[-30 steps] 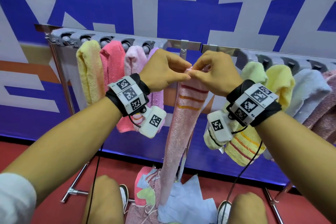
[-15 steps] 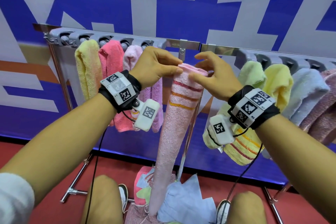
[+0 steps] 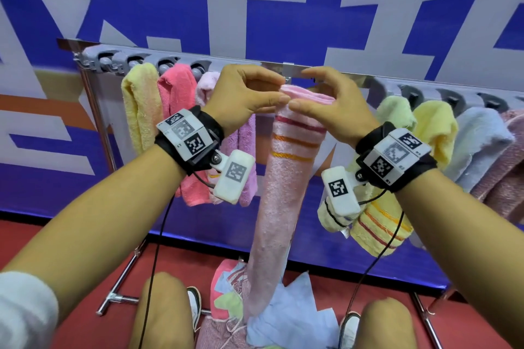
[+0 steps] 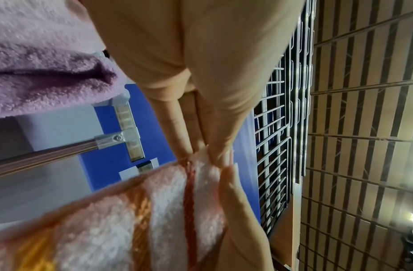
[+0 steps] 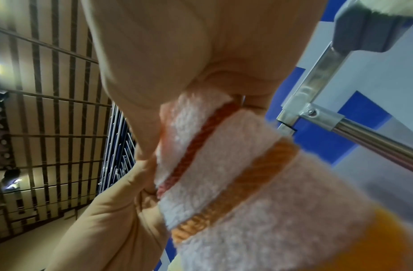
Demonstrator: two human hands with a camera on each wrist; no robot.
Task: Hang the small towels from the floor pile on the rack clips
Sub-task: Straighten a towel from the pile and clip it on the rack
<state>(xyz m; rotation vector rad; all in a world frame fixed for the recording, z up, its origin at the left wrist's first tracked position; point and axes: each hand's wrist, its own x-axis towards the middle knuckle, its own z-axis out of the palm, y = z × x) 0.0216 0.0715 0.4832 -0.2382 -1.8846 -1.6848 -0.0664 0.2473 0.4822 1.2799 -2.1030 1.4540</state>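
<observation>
A pink towel (image 3: 283,178) with red and orange stripes hangs down from both hands in front of the rack bar (image 3: 295,71). My left hand (image 3: 279,92) pinches its top left corner between thumb and fingers. My right hand (image 3: 297,91) pinches the top edge right beside it. In the left wrist view the fingers (image 4: 189,135) close on the towel (image 4: 136,210) by the red stripe. In the right wrist view the towel (image 5: 259,192) is gripped under the thumb. The floor pile (image 3: 255,306) lies below, between my knees.
Grey clips (image 3: 167,61) on the left hold yellow (image 3: 140,105), pink (image 3: 177,93) and lilac towels. Right of the centre joint, green (image 3: 395,110), yellow (image 3: 436,125), blue and mauve towels hang; some clips (image 3: 450,95) above them show dark openings. Rack legs (image 3: 122,286) stand on the red floor.
Both hands have lifted the towel's top edge and spread it slightly; the towel now hangs straighter with its folded top showing between the two pinches.
</observation>
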